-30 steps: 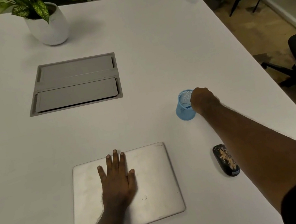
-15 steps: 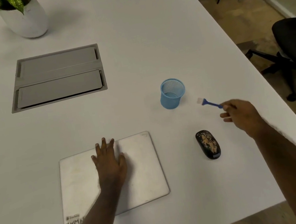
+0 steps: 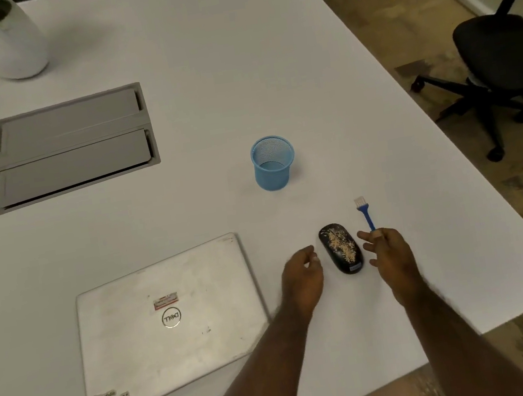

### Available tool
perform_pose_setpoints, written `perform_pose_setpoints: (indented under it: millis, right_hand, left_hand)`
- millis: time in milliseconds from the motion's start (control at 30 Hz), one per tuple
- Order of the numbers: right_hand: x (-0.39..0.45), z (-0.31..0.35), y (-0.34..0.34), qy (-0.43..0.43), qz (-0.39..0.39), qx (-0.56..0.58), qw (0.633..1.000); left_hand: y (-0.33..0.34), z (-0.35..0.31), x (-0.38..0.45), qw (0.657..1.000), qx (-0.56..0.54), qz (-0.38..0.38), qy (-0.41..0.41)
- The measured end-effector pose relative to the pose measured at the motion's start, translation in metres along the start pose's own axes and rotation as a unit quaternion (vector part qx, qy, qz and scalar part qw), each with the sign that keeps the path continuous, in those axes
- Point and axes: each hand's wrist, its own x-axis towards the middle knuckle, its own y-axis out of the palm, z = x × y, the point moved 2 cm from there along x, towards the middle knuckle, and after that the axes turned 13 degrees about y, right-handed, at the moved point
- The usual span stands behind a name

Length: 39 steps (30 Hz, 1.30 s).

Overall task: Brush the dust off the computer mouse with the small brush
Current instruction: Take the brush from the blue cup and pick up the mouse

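A black computer mouse (image 3: 341,248) lies on the white table, its top speckled with tan dust. Just to its right, my right hand (image 3: 388,253) pinches the blue handle of a small brush (image 3: 365,213), whose white bristles point away from me, above and right of the mouse. My left hand (image 3: 301,276) hovers just left of the mouse with fingers loosely curled and nothing in them; it is close to the mouse but apart from it.
A blue mesh cup (image 3: 272,163) stands behind the mouse. A closed silver laptop (image 3: 170,326) lies at the left. Farther back are a grey cable hatch (image 3: 71,148) and a potted plant (image 3: 0,40). The table edge (image 3: 477,199) runs along the right, with an office chair (image 3: 504,59) beyond.
My left hand left the laptop lid and moved right to beside the mouse. My right hand brought the brush from the cup down to the mouse's right side.
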Motion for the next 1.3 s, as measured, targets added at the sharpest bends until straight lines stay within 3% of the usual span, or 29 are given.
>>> perform_pose_setpoints:
  millis: [167, 933, 1300]
  right_hand:
    - [0.005, -0.009, 0.006, -0.008, 0.006, -0.004, 1.0]
    - [0.008, -0.016, 0.008, -0.013, -0.008, 0.018, 1.0]
    - [-0.047, 0.0, -0.01, -0.026, -0.025, 0.07, 0.997]
  left_hand:
    - [0.021, -0.004, 0.008, 0.998, 0.027, 0.028, -0.044]
    - [0.046, -0.017, 0.028, 0.996, -0.035, -0.042, -0.066]
    - [0.039, -0.045, -0.012, 0.981, -0.183, -0.015, -0.067]
